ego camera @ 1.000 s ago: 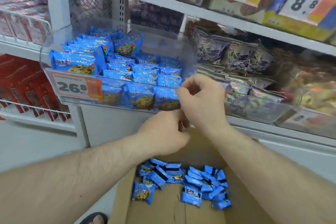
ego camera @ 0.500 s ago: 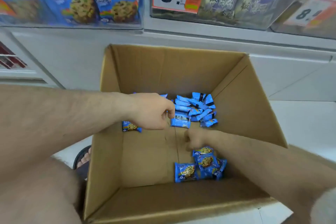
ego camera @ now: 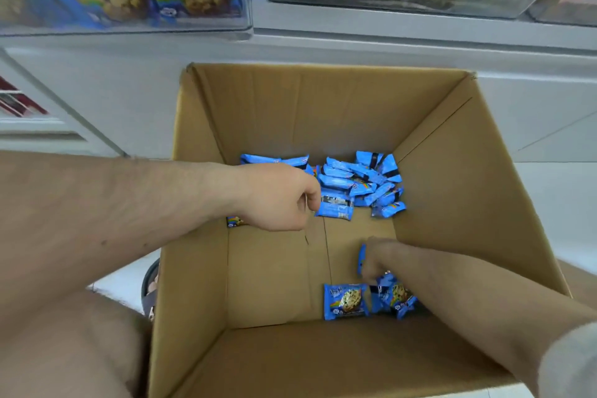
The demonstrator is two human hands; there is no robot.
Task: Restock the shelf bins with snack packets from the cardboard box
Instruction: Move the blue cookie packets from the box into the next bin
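- Packets [ego camera: 358, 182] of blue-wrapped cookie snacks lie loose on the floor of the cardboard box [ego camera: 323, 113]: the larger heap against its far wall towards the far right corner, a smaller cluster [ego camera: 392, 297] by the near wall on the right, and one packet [ego camera: 345, 300] flat and face-up just left of that cluster.
- Handling, as a judgement: each packet looks light, with a thin, crinkly film wrapper that is probably slick, and a cookie inside that could crack if squeezed (so a gentle pinch beats a fist). The crimped end seams or the long edges look like the safest places to take hold; several can likely be gathered at once.
- Left hand [ego camera: 277, 197] reaches down into the box from the left, wrist bent, knuckles up, fingers curled at the edge of the far heap; it appears to pinch a dark-banded packet [ego camera: 336, 205] at its left end.
- Right hand [ego camera: 374, 257] reaches in from the near right, forearm across the box's near right corner, fingers curled downward into the near cluster, gripping blue packets.
- Shelf bin [ego camera: 129, 27] above the box's far left shows the same blue packets behind its clear front, so that is presumably where these go.
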